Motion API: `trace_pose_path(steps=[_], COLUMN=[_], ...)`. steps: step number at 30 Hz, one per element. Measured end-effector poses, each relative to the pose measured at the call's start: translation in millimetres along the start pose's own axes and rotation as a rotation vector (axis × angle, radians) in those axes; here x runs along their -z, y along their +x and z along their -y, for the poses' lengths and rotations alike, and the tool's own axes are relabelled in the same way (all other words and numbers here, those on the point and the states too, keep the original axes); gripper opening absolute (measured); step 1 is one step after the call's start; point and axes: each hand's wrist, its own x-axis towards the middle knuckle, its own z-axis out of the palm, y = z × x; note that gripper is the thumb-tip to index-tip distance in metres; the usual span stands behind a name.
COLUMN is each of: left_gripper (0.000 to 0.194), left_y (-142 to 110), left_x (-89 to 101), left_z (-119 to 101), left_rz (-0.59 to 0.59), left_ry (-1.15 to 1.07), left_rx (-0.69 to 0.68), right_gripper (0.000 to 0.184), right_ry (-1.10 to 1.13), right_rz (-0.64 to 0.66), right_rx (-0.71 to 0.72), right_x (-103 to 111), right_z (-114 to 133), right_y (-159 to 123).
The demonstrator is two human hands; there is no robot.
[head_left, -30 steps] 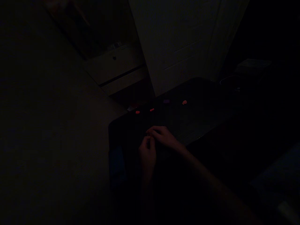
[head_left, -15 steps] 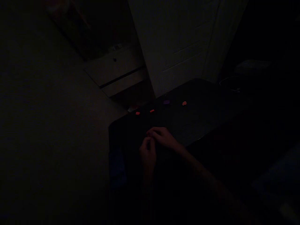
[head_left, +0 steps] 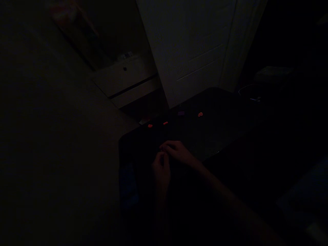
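The scene is very dark. My left hand (head_left: 161,167) is closed over the dark table (head_left: 220,126), its thumb and fingers curled together. My right hand (head_left: 178,150) comes in from the right, also closed, with its fingertips meeting those of the left. Whatever lies between the fingertips is too small and dim to make out. Beyond the hands are a small red-orange piece (head_left: 150,126), a thin red-orange bar (head_left: 165,123), a dark purple block (head_left: 181,113) and a round orange piece (head_left: 200,114).
A dark bluish flat object (head_left: 128,186) lies at the table's left edge. Behind the table stand a white panelled door (head_left: 194,48) and a pale drawer unit (head_left: 128,80). A thin pale cable (head_left: 244,88) curves at the far right.
The view has shifted slightly and grown a little darker. Both hands keep nearly the same pose, fingertips together. The small pieces on the table stay in place.
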Motion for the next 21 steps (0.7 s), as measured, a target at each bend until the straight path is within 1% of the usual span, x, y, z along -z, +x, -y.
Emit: trace_pose_path(steps=[10, 21], left_gripper=[0.024, 0.022], left_y=[-0.7, -0.6], left_x=[0.2, 0.1], left_z=[0.0, -4.2], left_rz=[-0.006, -0.008], left_ry=[0.006, 0.007], left_rx=[0.007, -0.028], right_gripper=[0.024, 0.024], right_ry=[-0.009, -0.014], right_rz=[-0.004, -0.005], right_rx=[0.02, 0.022], right_x=[-0.2, 0.5], right_z=[-1.3, 0.0], right_y=[0.6, -0.1])
